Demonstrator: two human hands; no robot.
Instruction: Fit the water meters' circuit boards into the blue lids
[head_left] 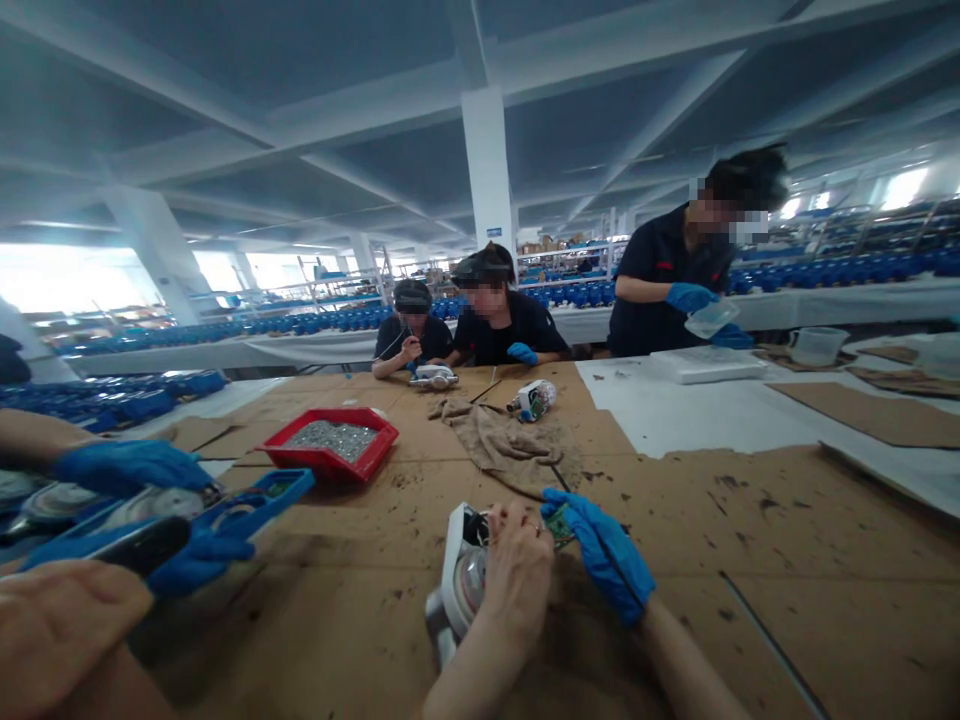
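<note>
In front of me a white-cased device [454,570] with a round, clear-covered part lies tilted on the cardboard. It looks like a meter. Its top end is open, with dark parts and thin wires inside. My bare left hand [519,560] reaches across it, fingertips pinched together beside the opening; what they hold is hidden. A small green circuit board [558,524] sits between the fingers of my blue-gloved right hand [604,555], just right of the left fingertips.
Left, a co-worker's gloved hands [135,468] hold a device over a blue tray [292,488]; another bare hand [67,625] grips a black handle. Ahead are a red bin [330,470] of small metal parts, a brown cloth [495,440] and another opened device [536,400]. Several people work across the table.
</note>
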